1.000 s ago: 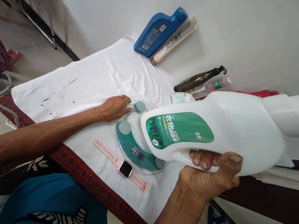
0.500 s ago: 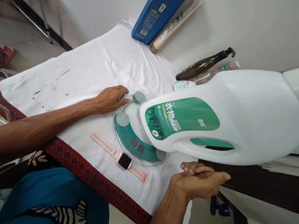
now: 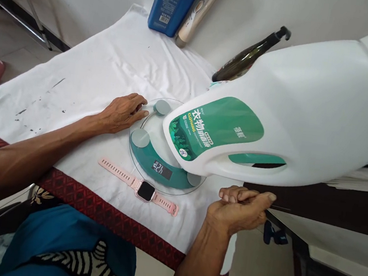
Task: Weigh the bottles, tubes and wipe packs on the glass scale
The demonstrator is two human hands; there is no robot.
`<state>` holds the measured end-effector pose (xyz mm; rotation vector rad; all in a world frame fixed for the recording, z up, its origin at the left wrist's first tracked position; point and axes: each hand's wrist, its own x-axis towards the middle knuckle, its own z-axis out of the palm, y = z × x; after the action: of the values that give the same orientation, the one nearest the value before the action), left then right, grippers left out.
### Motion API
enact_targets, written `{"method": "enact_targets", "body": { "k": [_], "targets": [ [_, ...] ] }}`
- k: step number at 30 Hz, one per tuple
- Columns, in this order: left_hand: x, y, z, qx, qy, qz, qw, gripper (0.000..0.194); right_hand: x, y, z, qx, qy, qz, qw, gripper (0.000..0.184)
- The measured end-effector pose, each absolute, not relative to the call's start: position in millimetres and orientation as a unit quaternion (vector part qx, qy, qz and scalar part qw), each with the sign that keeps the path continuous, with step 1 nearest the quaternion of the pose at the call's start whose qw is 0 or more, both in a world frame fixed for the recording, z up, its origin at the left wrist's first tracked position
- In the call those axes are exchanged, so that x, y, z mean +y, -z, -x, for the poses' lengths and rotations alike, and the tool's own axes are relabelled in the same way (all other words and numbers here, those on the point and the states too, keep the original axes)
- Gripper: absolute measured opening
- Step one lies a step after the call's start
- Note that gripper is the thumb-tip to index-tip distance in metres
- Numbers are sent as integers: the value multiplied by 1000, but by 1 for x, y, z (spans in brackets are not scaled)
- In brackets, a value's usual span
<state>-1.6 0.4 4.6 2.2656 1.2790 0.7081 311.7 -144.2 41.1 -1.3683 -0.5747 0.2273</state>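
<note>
A large white jug of clothing disinfectant (image 3: 308, 108) with a green label stands on a round glass scale (image 3: 145, 162), whose display is lit. At the scale's left edge, my left hand (image 3: 123, 111) rests with thumb and fingers apart, holding nothing. Just below the jug's handle is my right hand (image 3: 238, 209), apart from the jug. Its palm is turned up, the fingers loosely curled, the thumb stretched out, and it holds nothing. A pink-strapped smartwatch (image 3: 145, 191) lies on the white cloth (image 3: 86, 85) in front of the scale.
Against the wall stand a blue bottle (image 3: 173, 4), a beige tube (image 3: 199, 14) and a dark pump bottle (image 3: 247, 58). The table's red patterned edge (image 3: 107, 218) runs along the front. Blue slippers (image 3: 274, 234) lie on the floor at right.
My right hand has let go of the jug's handle and dropped just below it. The scale's display reading has changed. My left hand stays by the scale as the view shifts.
</note>
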Motion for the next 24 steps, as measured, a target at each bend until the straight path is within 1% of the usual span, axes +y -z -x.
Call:
{"method": "enact_targets", "body": {
  "k": [8, 24],
  "targets": [
    [0, -2, 2, 453, -264, -822, 223, 33, -142, -39, -306, -257, -135, 627, 723, 53],
    [1, -1, 3, 447, -266, -825, 222, 32, -140, -38, -304, -258, -157, 637, 709, 55]
  ]
}}
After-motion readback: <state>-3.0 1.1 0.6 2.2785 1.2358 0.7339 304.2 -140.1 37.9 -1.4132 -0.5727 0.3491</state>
